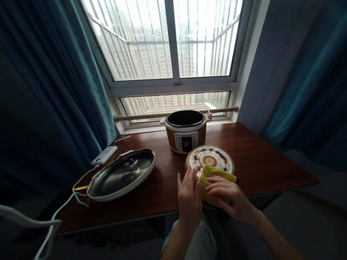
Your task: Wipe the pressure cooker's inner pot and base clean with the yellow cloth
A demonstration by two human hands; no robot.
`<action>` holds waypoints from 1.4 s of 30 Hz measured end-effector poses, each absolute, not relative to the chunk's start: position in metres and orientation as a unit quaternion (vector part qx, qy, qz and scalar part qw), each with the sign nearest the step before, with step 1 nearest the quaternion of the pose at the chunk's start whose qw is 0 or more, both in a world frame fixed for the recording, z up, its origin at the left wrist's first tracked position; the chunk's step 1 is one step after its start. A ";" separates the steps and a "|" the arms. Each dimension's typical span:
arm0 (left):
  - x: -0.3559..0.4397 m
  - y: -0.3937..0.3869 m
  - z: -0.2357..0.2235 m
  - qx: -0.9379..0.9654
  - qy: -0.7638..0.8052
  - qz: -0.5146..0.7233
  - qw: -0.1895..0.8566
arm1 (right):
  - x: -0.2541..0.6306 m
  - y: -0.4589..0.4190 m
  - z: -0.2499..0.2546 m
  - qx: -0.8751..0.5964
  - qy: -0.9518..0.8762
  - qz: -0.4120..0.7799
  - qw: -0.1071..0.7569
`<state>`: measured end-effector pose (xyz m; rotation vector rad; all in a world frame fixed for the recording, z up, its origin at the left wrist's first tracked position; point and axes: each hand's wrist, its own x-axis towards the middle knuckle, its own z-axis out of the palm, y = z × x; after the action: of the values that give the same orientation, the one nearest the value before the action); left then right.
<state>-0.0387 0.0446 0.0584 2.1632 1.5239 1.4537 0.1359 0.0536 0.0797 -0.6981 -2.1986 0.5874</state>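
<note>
A round piece (210,161) with a worn white, brown-stained ringed face lies on the table in front of me, face up; it looks like an upturned cooker pot. My right hand (229,196) grips a folded yellow cloth (217,172) against its near side. Close by, my left hand (189,195) rests at the near-left edge of the round piece, fingers stretched out and its side near the cloth. Whether the left fingertips press on the rim or the cloth is hard to make out. The cloth hides the near part of the round piece.
Behind it stands a brown-and-white electric cooker (185,131), lidless and dark inside. A large white-rimmed lid (121,173) lies inner side up at the left. Beyond it are a white power strip (104,156) and cable (63,204). The wooden table (168,180) meets a barred window.
</note>
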 end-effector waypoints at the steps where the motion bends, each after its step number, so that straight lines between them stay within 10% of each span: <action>1: -0.032 0.042 0.062 0.735 0.488 0.470 0.030 | 0.141 0.058 0.084 -0.285 -0.836 0.270 0.384; 7: 0.020 0.037 0.067 0.801 0.484 0.348 -0.052 | 0.177 0.132 0.075 -0.497 -0.588 0.241 0.591; 19: -0.013 0.061 0.060 0.792 0.498 0.350 -0.041 | 0.194 0.193 0.018 -0.518 -0.582 0.355 0.516; 31: -0.076 0.179 0.056 0.711 0.550 0.361 0.248 | 0.201 0.198 0.012 -0.538 -0.594 0.329 0.499; 42: -0.023 0.241 0.094 0.793 0.531 0.223 0.198 | 0.200 0.196 0.017 -0.539 -0.606 0.317 0.491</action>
<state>-0.0226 0.2409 0.0940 2.2200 1.4861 0.6253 0.2001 0.1959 0.0170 -1.3088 -1.4720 0.7695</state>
